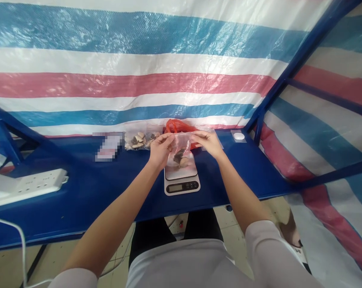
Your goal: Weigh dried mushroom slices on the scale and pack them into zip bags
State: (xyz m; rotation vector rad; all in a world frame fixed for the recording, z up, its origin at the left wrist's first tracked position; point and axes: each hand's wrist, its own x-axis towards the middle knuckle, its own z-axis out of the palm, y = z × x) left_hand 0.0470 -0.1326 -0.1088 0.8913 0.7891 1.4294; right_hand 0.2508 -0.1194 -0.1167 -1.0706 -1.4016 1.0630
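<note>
A clear plastic zip bag (182,145) hangs between my two hands, with a few dark and pale dried pieces at its bottom. My left hand (162,150) pinches its upper left corner, and my right hand (209,143) grips the upper right one. Directly beneath the bag is a white kitchen scale (181,190) with a shiny metal top and a small dark display. Whether the bag's bottom rests on the scale, I cannot tell. Behind my right hand lies an orange-red plastic bag (181,125), partly hidden.
Filled clear bags of dried pieces (137,141) lie left of my left hand. A blurred-out packet (109,147) is further left. A white power strip (45,184) occupies the left of the blue table (109,192). A small bag with a white object (238,136) sits far right.
</note>
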